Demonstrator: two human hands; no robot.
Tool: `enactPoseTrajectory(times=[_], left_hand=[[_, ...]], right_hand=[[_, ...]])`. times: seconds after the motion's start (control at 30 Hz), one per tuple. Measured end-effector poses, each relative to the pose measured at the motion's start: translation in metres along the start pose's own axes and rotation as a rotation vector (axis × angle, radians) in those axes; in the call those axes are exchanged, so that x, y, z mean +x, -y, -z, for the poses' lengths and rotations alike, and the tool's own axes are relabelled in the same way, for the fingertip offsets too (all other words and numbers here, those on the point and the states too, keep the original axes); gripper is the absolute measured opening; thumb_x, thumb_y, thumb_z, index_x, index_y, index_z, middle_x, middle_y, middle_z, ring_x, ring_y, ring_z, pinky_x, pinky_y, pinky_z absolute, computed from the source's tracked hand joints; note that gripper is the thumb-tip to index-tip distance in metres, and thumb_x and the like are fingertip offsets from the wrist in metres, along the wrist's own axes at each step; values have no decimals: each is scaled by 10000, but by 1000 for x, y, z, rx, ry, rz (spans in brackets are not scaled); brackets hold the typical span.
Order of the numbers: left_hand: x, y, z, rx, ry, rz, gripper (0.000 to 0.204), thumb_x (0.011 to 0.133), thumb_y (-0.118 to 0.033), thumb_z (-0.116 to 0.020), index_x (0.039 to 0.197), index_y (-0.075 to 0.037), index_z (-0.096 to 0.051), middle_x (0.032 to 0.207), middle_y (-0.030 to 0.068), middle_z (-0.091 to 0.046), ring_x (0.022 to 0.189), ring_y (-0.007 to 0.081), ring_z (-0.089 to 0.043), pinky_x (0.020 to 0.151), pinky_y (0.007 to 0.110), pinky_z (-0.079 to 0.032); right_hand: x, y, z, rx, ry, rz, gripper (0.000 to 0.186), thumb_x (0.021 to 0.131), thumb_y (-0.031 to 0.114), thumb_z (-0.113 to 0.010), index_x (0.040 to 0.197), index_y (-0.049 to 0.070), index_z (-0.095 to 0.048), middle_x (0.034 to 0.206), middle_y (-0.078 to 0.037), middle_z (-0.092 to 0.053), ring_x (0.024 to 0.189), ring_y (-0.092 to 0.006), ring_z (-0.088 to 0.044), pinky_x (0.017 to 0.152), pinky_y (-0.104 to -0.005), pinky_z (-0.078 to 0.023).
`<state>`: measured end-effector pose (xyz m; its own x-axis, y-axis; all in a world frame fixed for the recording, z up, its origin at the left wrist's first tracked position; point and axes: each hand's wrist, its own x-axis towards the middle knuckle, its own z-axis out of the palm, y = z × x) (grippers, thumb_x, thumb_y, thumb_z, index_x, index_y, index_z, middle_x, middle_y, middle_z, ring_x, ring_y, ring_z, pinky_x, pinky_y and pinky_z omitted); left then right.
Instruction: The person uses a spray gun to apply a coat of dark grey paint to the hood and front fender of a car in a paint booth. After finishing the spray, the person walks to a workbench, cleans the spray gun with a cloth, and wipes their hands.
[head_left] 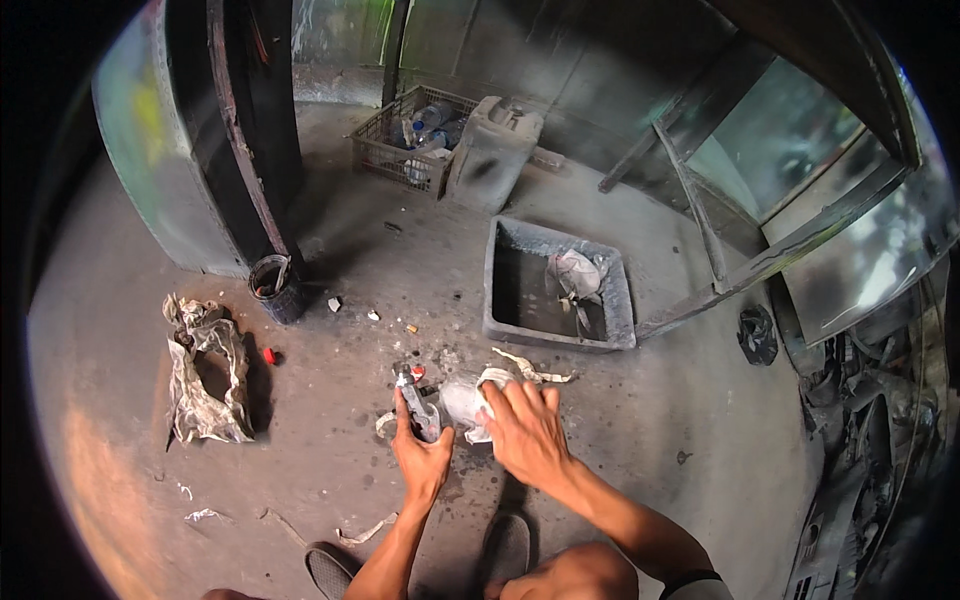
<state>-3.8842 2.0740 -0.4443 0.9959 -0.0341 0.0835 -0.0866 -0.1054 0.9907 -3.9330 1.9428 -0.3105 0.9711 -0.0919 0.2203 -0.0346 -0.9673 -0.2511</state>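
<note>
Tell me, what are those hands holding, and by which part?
The left hand grips a grimy spray gun around its handle. The right hand presses a whitish rag against the gun's body, palm flat on the cloth.

Ahead of you sits a grey tray (508,290); far off, a wire crate (385,150) beside a jerrycan (493,150); crumpled paper (205,370) lies left.
</note>
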Motion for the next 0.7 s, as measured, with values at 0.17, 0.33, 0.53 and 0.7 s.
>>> enactPoseTrajectory(times=[0.17,0.33,0.53,0.7], left_hand=[[-11,-24,0,70,45,25,839,652,-73,-658,1410,40,-315,939,152,-681,720,158,-604,739,300,-495],[-11,-19,-1,65,8,-16,834,645,-74,-668,1399,44,-332,857,151,-672,637,176,-585,699,298,-494],[-7,-25,2,62,43,103,841,643,-71,-670,1395,71,-320,851,152,-680,632,166,-594,690,309,-495],[-12,-29,-6,-44,71,248,826,690,-99,-675,1410,66,-307,1200,214,-577,1050,255,-571,936,310,-428]], right_hand=[[15,-40,-25,329,-3,-313,231,935,151,-492,984,-14,-646,1149,-158,-530,1104,-319,-460,949,-415,-361],[4,-19,-46,215,-12,-220,299,916,98,-496,1159,-52,-586,1300,-154,-516,1273,-333,-416,1090,-437,-285],[-11,-5,-54,152,49,-92,346,954,130,-465,1237,-54,-540,1386,-187,-449,1304,-330,-397,1122,-378,-252],[5,-29,-57,470,-26,-260,395,963,161,-430,1288,-55,-493,1420,-189,-406,1338,-341,-337,1138,-413,-211]])
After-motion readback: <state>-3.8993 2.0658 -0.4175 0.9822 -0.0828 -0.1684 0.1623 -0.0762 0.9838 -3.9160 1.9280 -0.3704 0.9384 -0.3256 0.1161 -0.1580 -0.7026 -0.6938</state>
